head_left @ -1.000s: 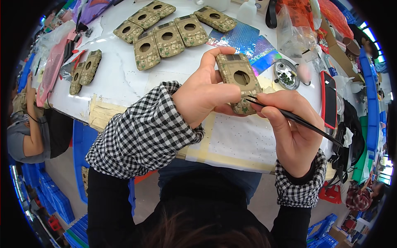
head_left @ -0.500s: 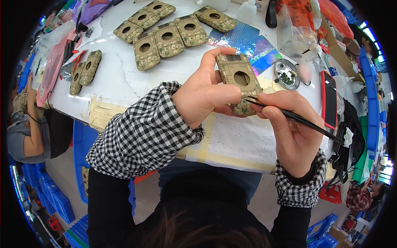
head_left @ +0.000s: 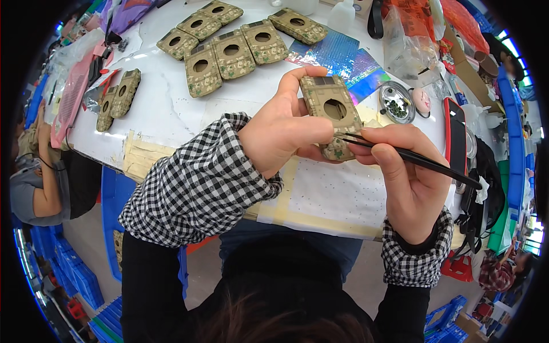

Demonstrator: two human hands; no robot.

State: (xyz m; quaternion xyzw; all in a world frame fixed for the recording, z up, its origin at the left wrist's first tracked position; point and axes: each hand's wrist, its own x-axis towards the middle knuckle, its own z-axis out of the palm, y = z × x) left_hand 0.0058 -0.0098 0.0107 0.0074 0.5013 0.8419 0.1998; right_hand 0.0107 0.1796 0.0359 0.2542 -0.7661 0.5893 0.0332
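My left hand point(head_left: 289, 128) grips a camouflage-painted model tank hull point(head_left: 333, 94) with a round hole in its top, tilted above the table. Pinched in my right hand point(head_left: 409, 177) are black tweezers point(head_left: 429, 160). Their tips touch or hover just over the hull's near end, beside my left thumb; whether they hold a part is too small to tell. A round clear dish point(head_left: 396, 103) with small dark green pieces stands to the right of the hull. Beneath my hands lies a white sheet point(head_left: 337, 194) dotted with tiny dark specks, edged with tape.
Several similar hulls point(head_left: 231, 50) lie in a group at the far middle, and two more camouflage parts point(head_left: 119, 100) at the left. A red-edged phone point(head_left: 456, 137) lies at the right, near plastic bags point(head_left: 409, 51). A white bottle point(head_left: 341, 16) stands at the back. Another person point(head_left: 43, 177) sits at the left.
My right hand and the tweezers have shifted slightly right, the tips drawing a little away from my left thumb. My left hand and the hull have barely moved.
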